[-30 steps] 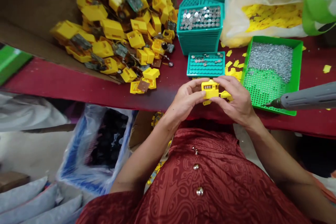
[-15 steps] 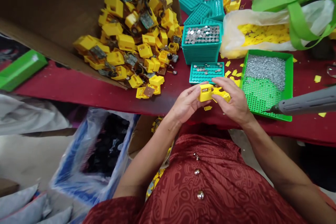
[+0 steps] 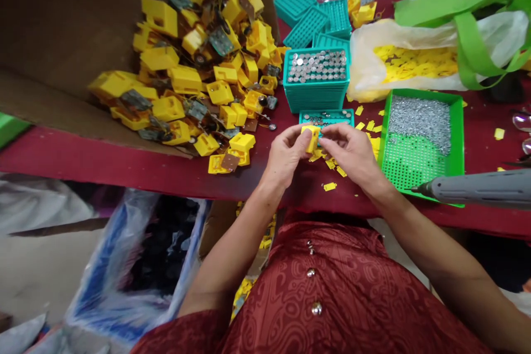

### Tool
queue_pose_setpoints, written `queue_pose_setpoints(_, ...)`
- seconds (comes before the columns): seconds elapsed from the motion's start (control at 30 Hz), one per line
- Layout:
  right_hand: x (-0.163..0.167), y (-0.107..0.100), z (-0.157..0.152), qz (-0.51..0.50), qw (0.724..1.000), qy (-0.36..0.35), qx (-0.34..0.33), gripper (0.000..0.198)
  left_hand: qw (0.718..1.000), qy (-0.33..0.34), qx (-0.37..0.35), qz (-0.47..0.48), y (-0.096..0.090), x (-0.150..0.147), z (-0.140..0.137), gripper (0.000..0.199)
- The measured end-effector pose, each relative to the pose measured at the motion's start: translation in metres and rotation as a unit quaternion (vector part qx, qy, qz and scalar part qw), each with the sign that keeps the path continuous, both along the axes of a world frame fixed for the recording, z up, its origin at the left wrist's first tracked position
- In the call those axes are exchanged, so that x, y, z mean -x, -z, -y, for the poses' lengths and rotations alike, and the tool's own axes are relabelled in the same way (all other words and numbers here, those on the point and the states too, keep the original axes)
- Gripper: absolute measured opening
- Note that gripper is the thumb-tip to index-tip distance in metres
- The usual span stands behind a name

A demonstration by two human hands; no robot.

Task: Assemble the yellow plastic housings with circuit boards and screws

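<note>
A small yellow plastic housing (image 3: 311, 139) is gripped between the thumb and fingers of my left hand (image 3: 285, 156), a little above the table edge. Close against its right side are the fingertips of my right hand (image 3: 352, 154), pinched together; anything between them is too small or hidden to make out. Just behind both hands lies a teal tray (image 3: 349, 116) with a few button cells, partly covered by my fingers. Beneath and beside the hands, small flat yellow covers (image 3: 330, 186) are scattered on the red cloth.
A cardboard box (image 3: 95, 135) spills yellow housings with wires and circuit boards at left. Stacked teal trays (image 3: 317, 97) hold button cells. At right are a green basket (image 3: 457, 149) of small metal screws, a grey electric screwdriver (image 3: 477, 189) and a bag (image 3: 365, 55) of yellow pieces.
My right fingertips have closed in on the housing, which is now turned. The yellow pieces under my right hand now lie on the cloth. The whole view has shifted slightly.
</note>
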State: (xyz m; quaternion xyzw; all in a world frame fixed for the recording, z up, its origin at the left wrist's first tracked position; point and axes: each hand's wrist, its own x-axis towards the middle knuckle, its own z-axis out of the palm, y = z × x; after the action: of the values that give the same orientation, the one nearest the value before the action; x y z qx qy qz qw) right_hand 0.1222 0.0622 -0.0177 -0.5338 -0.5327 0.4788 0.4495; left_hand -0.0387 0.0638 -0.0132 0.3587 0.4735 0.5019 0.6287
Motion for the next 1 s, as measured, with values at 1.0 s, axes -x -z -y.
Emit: queue_pose_setpoints(1.0, 0.012, -0.027, -0.028, -0.302, 0.909, 0.081, 0.277, 0.019, 0.971, 0.011, -0.042, -0.236, -0.002, -0.007, -0.041, 0.063)
